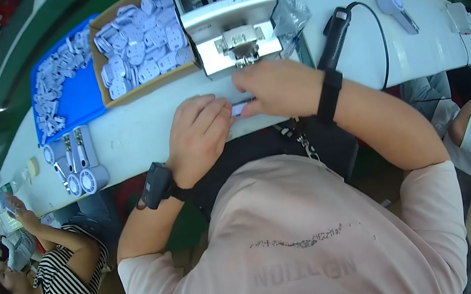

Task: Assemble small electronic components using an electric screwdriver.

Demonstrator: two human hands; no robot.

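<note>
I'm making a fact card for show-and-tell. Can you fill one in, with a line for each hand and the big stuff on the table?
Left hand: at a small pale part, grip mostly hidden
Right hand: at the same part, from its right
Beyond hands: silver machine
Left of machine: cardboard box of white pieces
Farther left: blue tray with smaller white pieces
Right of machine: black corded tool

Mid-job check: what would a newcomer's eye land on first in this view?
First, probably the silver machine at the top centre of the picture. To its left, a cardboard carton full of pale plastic pieces and a blue tray of smaller ones stand out. Just below the machine, the left grip and right grip are close together at a small pale part.
</note>
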